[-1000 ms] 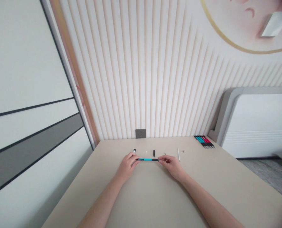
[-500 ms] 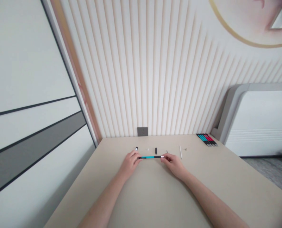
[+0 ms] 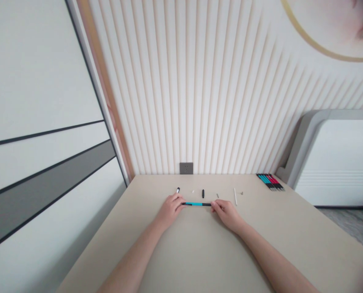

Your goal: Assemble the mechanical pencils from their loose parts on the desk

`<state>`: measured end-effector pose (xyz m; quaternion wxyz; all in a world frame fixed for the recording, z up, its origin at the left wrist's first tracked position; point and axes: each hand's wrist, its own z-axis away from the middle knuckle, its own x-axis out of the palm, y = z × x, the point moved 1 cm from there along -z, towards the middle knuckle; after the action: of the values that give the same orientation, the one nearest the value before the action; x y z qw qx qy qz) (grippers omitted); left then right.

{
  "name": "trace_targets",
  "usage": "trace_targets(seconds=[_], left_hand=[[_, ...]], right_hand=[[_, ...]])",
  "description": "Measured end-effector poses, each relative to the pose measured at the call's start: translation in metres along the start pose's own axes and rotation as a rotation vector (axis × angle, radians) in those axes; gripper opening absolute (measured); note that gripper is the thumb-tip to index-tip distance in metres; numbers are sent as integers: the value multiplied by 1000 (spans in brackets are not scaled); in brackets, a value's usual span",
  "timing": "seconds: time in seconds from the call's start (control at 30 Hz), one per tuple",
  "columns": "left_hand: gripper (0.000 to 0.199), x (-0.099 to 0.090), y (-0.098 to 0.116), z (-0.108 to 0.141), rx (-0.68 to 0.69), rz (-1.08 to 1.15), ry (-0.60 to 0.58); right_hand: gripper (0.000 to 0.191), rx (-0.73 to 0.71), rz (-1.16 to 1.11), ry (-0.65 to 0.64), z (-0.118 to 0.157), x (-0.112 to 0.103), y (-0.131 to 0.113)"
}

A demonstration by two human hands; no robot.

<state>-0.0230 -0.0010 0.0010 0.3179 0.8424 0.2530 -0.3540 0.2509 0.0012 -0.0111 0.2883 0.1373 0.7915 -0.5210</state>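
Note:
A blue and black pen (image 3: 195,204) lies level between my hands, low over the table (image 3: 187,252). My left hand (image 3: 170,209) pinches its left end. On the right, my right hand (image 3: 225,211) closes its fingertips around the black end, and the tip is hidden. Beyond the pen lie a black and white piece (image 3: 178,190), a tiny whitish piece (image 3: 192,191), a short black part (image 3: 203,193), a small grey part (image 3: 217,195), a thin white stick (image 3: 235,196) and a small silvery piece (image 3: 242,193).
Several blue, red and black pens (image 3: 270,182) lie side by side at the table's back right corner. A dark socket (image 3: 186,168) sits on the ribbed wall behind. A white cabinet (image 3: 53,162) stands at left and a grey and white headboard (image 3: 337,162) at right.
My right fingers now cover the silvery tip that showed before. The small grey part has come into fuller view beyond my right hand. The whole view has shifted slightly.

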Motion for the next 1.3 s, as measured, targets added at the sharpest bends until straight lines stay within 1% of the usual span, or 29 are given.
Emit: trace_targets(seconds=[0.07, 0.1, 0.23, 0.4, 0.6, 0.73, 0.87, 1.03, 1.1, 1.2, 1.3], left_hand=[[16, 0, 1, 0, -4, -4, 0], [16, -1, 1, 0, -9, -3, -1], [16, -2, 0, 0, -35, 25, 6], [15, -2, 0, 0, -38, 45, -2], [14, -1, 3, -1, -41, 37, -15], [13, 0, 2, -1, -22, 22, -33], [13, -1, 2, -1, -15, 12, -29], [14, -3, 5, -1, -17, 14, -27], [14, -3, 5, 0, -21, 14, -29], [15, -2, 4, 0, -25, 10, -27], [17, -2, 3, 0, -23, 7, -20]], right_hand=[[56, 17, -3, -1, 0, 0, 0], [55, 16, -8, 5, 0, 0, 0], [38, -39, -34, 51, 1, -5, -3], [31, -55, -21, 77, 0, -7, 1], [26, -54, -9, 62, -1, -7, 3], [28, -108, 32, 16, 0, -9, -3], [38, -190, 142, -51, 4, -10, -10], [46, -162, 181, -88, 6, -9, -11], [42, -161, 149, -69, 6, -10, -11], [31, -159, 79, -25, 4, -11, -10], [29, -166, 64, -13, 3, -12, -9]])
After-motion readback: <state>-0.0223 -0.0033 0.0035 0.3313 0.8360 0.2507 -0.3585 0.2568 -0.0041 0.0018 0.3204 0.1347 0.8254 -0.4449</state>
